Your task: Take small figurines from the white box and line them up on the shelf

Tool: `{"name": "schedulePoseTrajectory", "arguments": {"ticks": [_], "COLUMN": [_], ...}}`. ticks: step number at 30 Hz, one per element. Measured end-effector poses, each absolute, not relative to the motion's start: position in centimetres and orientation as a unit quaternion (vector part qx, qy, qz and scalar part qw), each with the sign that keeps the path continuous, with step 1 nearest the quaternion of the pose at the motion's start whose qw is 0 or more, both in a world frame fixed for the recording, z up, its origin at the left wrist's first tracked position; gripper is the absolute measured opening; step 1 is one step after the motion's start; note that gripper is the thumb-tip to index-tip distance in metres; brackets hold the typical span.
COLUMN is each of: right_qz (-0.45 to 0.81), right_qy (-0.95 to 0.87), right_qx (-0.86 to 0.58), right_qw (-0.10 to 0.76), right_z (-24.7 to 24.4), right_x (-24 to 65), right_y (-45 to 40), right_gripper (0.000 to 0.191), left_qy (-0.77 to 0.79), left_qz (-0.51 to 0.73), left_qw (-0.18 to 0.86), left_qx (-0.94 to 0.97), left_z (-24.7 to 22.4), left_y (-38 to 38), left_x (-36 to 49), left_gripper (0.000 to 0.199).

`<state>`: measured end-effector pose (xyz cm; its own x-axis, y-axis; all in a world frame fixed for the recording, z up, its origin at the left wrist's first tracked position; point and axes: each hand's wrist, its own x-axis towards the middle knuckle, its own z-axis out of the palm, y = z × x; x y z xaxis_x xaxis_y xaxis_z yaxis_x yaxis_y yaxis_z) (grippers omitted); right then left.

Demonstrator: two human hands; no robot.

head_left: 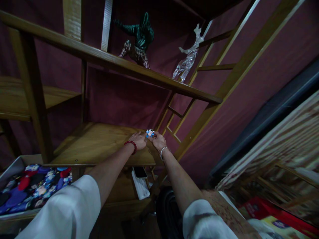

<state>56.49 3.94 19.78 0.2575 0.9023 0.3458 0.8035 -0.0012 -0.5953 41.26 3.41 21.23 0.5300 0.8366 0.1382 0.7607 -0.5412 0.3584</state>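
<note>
A small blue-and-white figurine (150,133) is at the right rear of a wooden shelf (99,141). My right hand (159,141), with a silver bracelet at the wrist, has its fingers closed on the figurine's right side. Just left of it, my left hand (139,140) lies over the shelf board with its fingers stretched forward, a red bead bracelet around that wrist. Whether the left fingertips touch the figurine is hard to make out in the dim light.
Overhead, a shelf rail (119,68) bears a dark green-and-brown statue (139,41) and a clear deer figure (186,59). A box (30,160) of many colourful small figures stands lower left. Below the shelf lie a phone (140,172) and a white packet (141,189). Lattice posts (199,122) rise at right.
</note>
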Motion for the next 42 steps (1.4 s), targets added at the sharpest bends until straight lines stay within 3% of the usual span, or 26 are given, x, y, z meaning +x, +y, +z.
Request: {"name": "schedulePoseTrajectory", "arguments": {"ticks": [25,35,42], "right_qz": [0.059,0.148,0.143], "right_qy": [-0.605,-0.582,-0.576], "right_qx": [-0.719,-0.663,-0.670], "right_qw": [0.337,0.447,0.446], "right_z": [20.0,19.0,18.7], "right_x": [56.3,56.8,56.9], "right_y": [4.0,4.6,4.0], "right_gripper": [0.035,0.037,0.035], "left_qy": [0.445,0.438,0.427], "left_qz": [0.136,0.151,0.179], "left_qw": [0.118,0.100,0.074], "left_qx": [0.877,0.880,0.883], "left_z": [21.0,20.6,20.7], "left_y": [3.5,3.6,2.7], "left_x": [41.2,41.3,41.2], "left_gripper": [0.051,0.046,0.041]}}
